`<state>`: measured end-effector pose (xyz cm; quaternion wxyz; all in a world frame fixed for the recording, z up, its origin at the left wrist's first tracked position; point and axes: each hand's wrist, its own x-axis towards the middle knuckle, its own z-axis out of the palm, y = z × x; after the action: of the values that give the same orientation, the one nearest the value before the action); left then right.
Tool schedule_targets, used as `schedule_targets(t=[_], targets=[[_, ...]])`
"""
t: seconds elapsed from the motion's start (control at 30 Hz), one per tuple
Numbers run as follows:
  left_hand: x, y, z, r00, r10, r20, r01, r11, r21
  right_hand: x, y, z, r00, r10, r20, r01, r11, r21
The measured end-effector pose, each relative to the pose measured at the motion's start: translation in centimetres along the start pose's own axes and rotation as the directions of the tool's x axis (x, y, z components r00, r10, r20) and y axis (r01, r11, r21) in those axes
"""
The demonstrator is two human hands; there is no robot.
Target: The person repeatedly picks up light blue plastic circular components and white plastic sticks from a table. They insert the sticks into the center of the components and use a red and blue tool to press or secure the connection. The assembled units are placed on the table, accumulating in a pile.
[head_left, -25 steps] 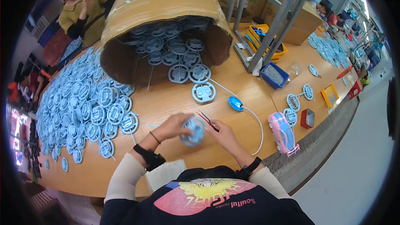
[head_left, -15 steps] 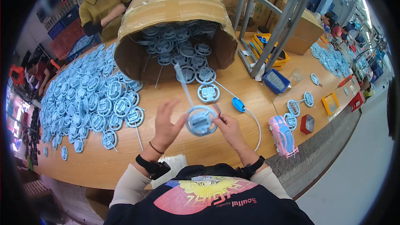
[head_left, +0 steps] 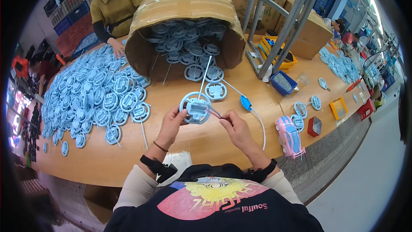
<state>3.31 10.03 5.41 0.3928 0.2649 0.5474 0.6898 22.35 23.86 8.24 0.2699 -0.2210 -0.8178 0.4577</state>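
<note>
My left hand (head_left: pixel 172 124) is closed on the rim of a light-blue toy steering wheel (head_left: pixel 196 118), raised above the table. The wheel shows a rectangular recess in its hub, and a thin pale-blue stalk (head_left: pixel 205 77) runs from it toward the far side. Just right of the wheel, my right hand (head_left: pixel 234 125) pinches thin dark-reddish wires (head_left: pixel 215 113) that reach to the hub. Beyond the held wheel, another blue steering wheel (head_left: pixel 216 91) lies on the table with its front up.
A big pile of blue wheels (head_left: pixel 92 99) covers the left; a person's hand (head_left: pixel 116 47) touches its far edge. A tipped carton (head_left: pixel 184 6) holds more. On the right are a blue corded piece (head_left: pixel 246 103), a pink toy car (head_left: pixel 290 136), small bins (head_left: pixel 283 83) and a metal frame (head_left: pixel 281 30).
The steering wheel has moved slightly left and its recessed hub now shows. My right hand has drawn back from the rim, with wires stretched between. The co-worker's hand has come down to the pile.
</note>
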Motion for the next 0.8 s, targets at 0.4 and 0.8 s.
schedule_targets(t=[0.4, 0.8], targets=[[-1.8, 0.4, 1.0, 0.994, -0.104, 0.045, 0.111, 0.977, -0.181, -0.5, -0.7, 0.3, 0.987, -0.091, 0.13, 0.11, 0.983, -0.147], [-1.5, -0.6, -0.2, 0.991, -0.122, 0.061, 0.133, 0.965, -0.226, -0.7, -1.4, 1.1, 0.985, -0.082, 0.155, 0.1, 0.988, -0.118]])
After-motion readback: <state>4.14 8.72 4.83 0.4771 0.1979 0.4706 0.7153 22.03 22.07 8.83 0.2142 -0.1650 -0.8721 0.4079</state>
